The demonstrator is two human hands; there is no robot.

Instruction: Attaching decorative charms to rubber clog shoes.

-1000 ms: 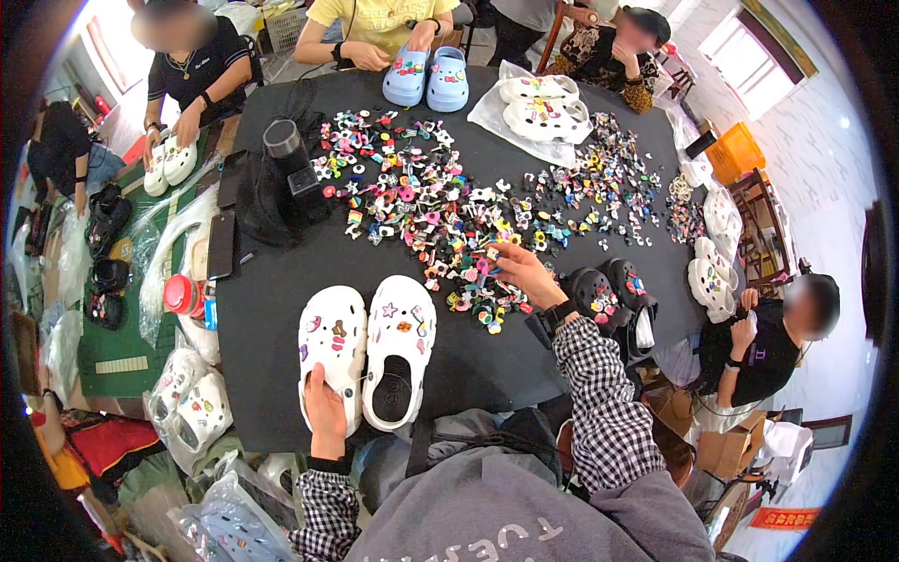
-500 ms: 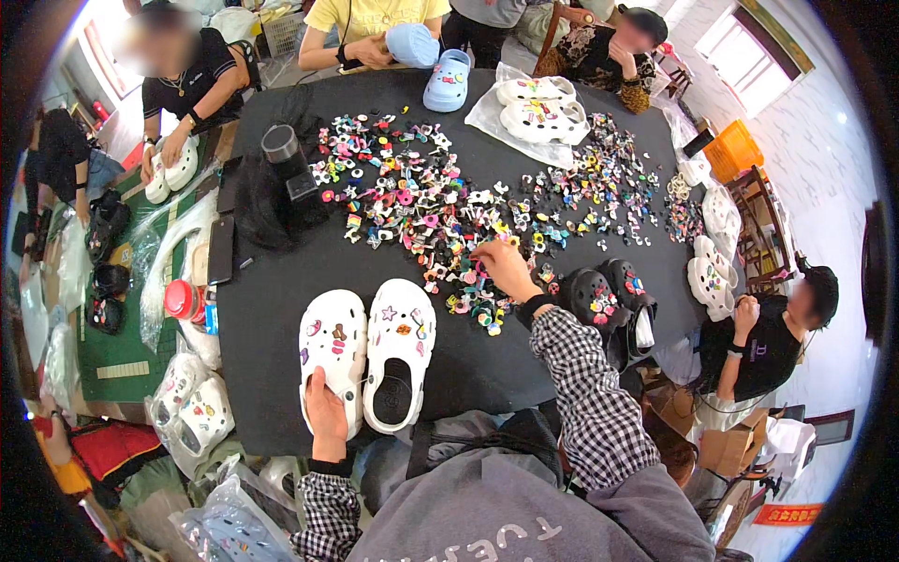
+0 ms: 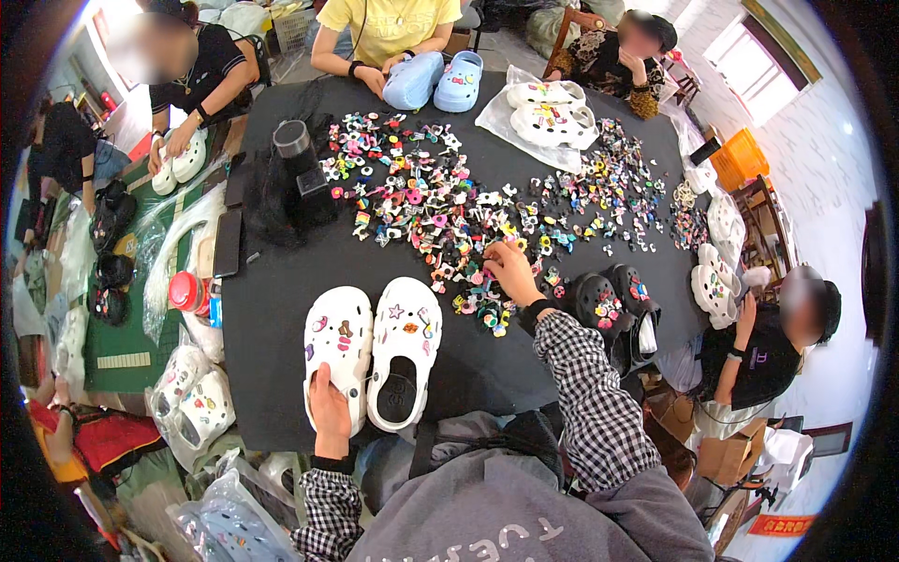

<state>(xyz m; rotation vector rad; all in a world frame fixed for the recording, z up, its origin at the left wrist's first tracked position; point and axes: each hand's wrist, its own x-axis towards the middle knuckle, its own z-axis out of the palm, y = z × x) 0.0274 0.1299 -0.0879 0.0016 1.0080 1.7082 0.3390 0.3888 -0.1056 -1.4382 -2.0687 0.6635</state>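
My left hand (image 3: 329, 412) grips the heel end of a white clog (image 3: 339, 323) decorated with small charms. Beside it on the black table lies the matching white clog (image 3: 405, 351), also with charms on its upper. My right hand (image 3: 512, 273) reaches into the near edge of a wide pile of colourful shoe charms (image 3: 440, 211). Its thumb and fingers are pinched together among the pieces; whatever they hold is too small to make out. To the right of that hand stand black clogs (image 3: 599, 302) with red and pink charms.
Across the table (image 3: 272, 328), a person in yellow touches a blue clog (image 3: 413, 81) next to its mate. White clogs (image 3: 552, 117) lie on a plastic bag. A dark cylindrical device (image 3: 292, 140) and a phone (image 3: 228, 242) are at left. Other people sit around the sides.
The person in yellow has lowered the blue clog to the table beside the other one. My right hand stays at the charms with small finger movement; my left keeps its grip. The view shifts slightly.
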